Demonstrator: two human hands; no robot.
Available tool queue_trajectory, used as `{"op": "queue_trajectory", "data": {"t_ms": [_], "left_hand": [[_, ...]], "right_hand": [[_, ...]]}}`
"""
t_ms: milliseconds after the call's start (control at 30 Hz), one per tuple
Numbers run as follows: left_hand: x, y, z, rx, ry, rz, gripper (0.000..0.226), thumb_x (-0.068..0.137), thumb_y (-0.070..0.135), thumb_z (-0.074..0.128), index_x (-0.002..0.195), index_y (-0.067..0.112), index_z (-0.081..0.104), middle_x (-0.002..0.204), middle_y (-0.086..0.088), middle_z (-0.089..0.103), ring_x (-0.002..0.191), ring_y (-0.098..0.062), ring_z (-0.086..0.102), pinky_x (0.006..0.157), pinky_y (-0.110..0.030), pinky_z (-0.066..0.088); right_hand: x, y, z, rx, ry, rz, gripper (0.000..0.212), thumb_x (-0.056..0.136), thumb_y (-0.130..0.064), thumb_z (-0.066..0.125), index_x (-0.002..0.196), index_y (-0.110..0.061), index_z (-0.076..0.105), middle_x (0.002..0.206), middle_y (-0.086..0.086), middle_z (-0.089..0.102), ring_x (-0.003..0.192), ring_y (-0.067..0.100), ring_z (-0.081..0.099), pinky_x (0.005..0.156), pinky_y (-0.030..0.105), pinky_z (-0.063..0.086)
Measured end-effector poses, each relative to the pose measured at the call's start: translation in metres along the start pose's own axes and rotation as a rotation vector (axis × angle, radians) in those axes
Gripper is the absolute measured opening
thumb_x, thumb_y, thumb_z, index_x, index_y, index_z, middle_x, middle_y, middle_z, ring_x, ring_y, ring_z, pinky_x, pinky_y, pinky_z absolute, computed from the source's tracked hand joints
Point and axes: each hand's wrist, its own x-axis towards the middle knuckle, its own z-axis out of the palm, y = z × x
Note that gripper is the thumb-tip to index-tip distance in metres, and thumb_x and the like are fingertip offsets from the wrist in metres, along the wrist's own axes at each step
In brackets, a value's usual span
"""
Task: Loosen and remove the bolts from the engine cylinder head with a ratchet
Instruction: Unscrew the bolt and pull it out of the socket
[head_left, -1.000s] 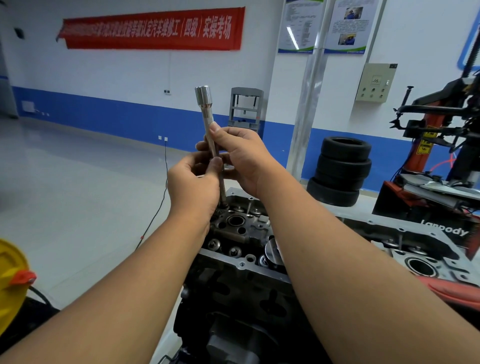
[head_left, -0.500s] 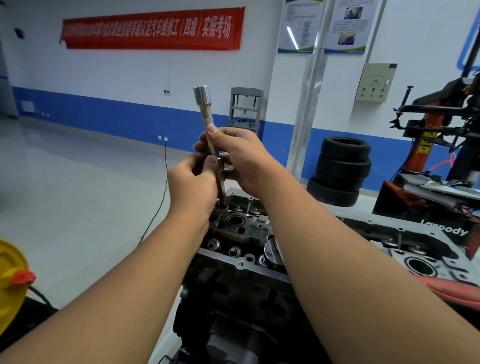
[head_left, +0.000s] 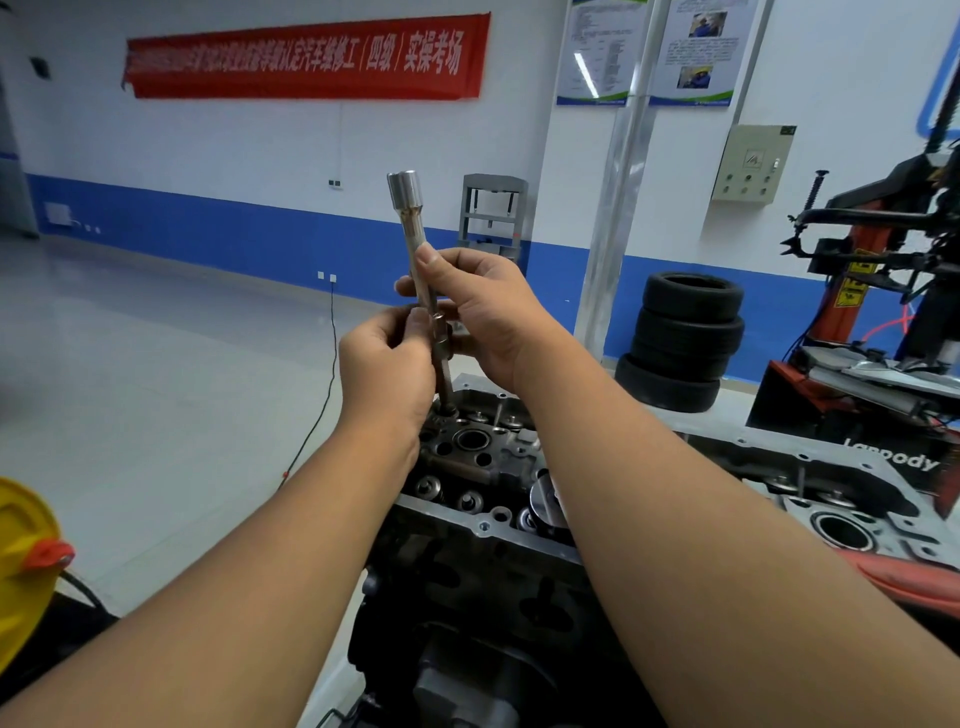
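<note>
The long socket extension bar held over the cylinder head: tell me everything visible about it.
The extension bar is a slim, shiny metal rod standing nearly upright, leaning slightly left at the top, where it widens into a polished cylindrical end. Lower down it steps into a darker, thinner section whose tip sits at a bolt hole in the cylinder head. The right hand pinches the shaft with thumb and fingers; the left hand grips it just below.

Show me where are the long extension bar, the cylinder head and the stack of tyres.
extension bar (head_left: 422, 270), head view, on the bare shaft above the fingers.
cylinder head (head_left: 470, 441), head view, on its top face beside a round bore.
stack of tyres (head_left: 685, 338), head view, on the sidewall of a middle tyre.
</note>
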Motion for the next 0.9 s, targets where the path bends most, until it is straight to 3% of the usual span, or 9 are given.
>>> {"op": "queue_trajectory", "data": {"t_ms": [100, 200, 300, 467, 567, 667, 733, 833, 900], "left_hand": [[-0.0002, -0.0003, -0.002, -0.015, 0.016, 0.015, 0.005, 0.093, 0.023, 0.079, 0.089, 0.022, 0.075, 0.085, 0.004, 0.078, 0.088, -0.022, 0.078, 0.084, -0.053, 0.064], [-0.0004, -0.0015, -0.0039, -0.017, 0.026, 0.015, 0.018, 0.082, 0.027, 0.089, 0.089, 0.02, 0.074, 0.084, 0.001, 0.078, 0.086, -0.021, 0.078, 0.082, -0.05, 0.064], [-0.0017, 0.0001, -0.0022, -0.019, -0.037, 0.022, 0.008, 0.094, 0.033, 0.077, 0.091, 0.026, 0.078, 0.09, 0.003, 0.08, 0.089, -0.015, 0.078, 0.088, -0.049, 0.063], [-0.0023, 0.001, 0.0005, 0.036, -0.051, 0.026, 0.034, 0.109, 0.022, 0.049, 0.094, 0.03, 0.078, 0.094, 0.001, 0.08, 0.096, -0.019, 0.077, 0.095, -0.055, 0.059], [-0.0018, 0.001, -0.0017, 0.053, -0.003, 0.059, 0.007, 0.1, 0.023, 0.069, 0.097, 0.027, 0.075, 0.093, 0.002, 0.078, 0.092, -0.021, 0.077, 0.086, -0.052, 0.063], [-0.0024, 0.0, -0.004, 0.051, 0.029, 0.044, 0.015, 0.085, 0.027, 0.087, 0.09, 0.025, 0.073, 0.086, 0.002, 0.077, 0.083, -0.022, 0.077, 0.078, -0.051, 0.065], [-0.0038, 0.0021, -0.0024, 0.043, -0.021, 0.042, 0.009, 0.093, 0.033, 0.079, 0.087, 0.026, 0.076, 0.084, 0.003, 0.078, 0.081, -0.02, 0.077, 0.079, -0.053, 0.065], [-0.0061, 0.0047, 0.0009, 0.03, -0.09, 0.017, 0.035, 0.108, 0.032, 0.052, 0.085, 0.034, 0.078, 0.087, 0.003, 0.079, 0.089, -0.015, 0.076, 0.091, -0.052, 0.062], [-0.0056, 0.005, 0.0018, 0.045, -0.072, 0.01, 0.036, 0.11, 0.024, 0.047, 0.089, 0.032, 0.076, 0.089, 0.003, 0.079, 0.091, -0.015, 0.076, 0.093, -0.055, 0.06]], "right_hand": [[-0.0004, 0.0003, -0.001, 0.015, -0.006, 0.017, 0.026, 0.096, -0.038, 0.073, 0.098, -0.012, 0.071, 0.103, 0.009, 0.078, 0.083, 0.022, 0.07, 0.074, 0.046, 0.06], [-0.0018, 0.0005, -0.0017, 0.012, 0.029, -0.023, 0.02, 0.092, -0.031, 0.078, 0.089, -0.014, 0.069, 0.101, 0.01, 0.077, 0.084, 0.024, 0.067, 0.075, 0.044, 0.059], [-0.0025, 0.0006, -0.0011, -0.011, 0.033, -0.035, 0.021, 0.093, -0.03, 0.077, 0.088, -0.013, 0.067, 0.103, 0.014, 0.077, 0.082, 0.023, 0.065, 0.072, 0.041, 0.057], [-0.0013, -0.0006, -0.001, -0.025, 0.03, -0.015, 0.023, 0.096, -0.035, 0.073, 0.092, -0.013, 0.067, 0.104, 0.012, 0.078, 0.073, 0.017, 0.067, 0.055, 0.032, 0.054], [-0.0011, 0.0003, -0.0018, -0.016, 0.015, -0.001, 0.023, 0.094, -0.036, 0.075, 0.09, -0.014, 0.069, 0.102, 0.01, 0.078, 0.078, 0.019, 0.069, 0.063, 0.042, 0.061], [-0.0029, 0.0017, -0.0014, -0.032, 0.003, -0.035, 0.021, 0.09, -0.029, 0.08, 0.09, -0.01, 0.071, 0.112, 0.024, 0.073, 0.083, 0.025, 0.065, 0.078, 0.05, 0.06], [-0.0037, 0.001, -0.0006, -0.035, 0.011, -0.04, 0.02, 0.089, -0.028, 0.081, 0.09, -0.01, 0.071, 0.112, 0.023, 0.073, 0.082, 0.024, 0.064, 0.074, 0.045, 0.058], [-0.0032, 0.0, -0.001, -0.049, 0.02, -0.034, 0.018, 0.092, -0.029, 0.078, 0.088, -0.013, 0.072, 0.108, 0.016, 0.076, 0.075, 0.021, 0.064, 0.056, 0.033, 0.053], [-0.0025, 0.0002, -0.0015, -0.051, 0.019, -0.026, 0.019, 0.094, -0.03, 0.076, 0.089, -0.012, 0.073, 0.108, 0.016, 0.076, 0.076, 0.023, 0.063, 0.055, 0.032, 0.051]]}}
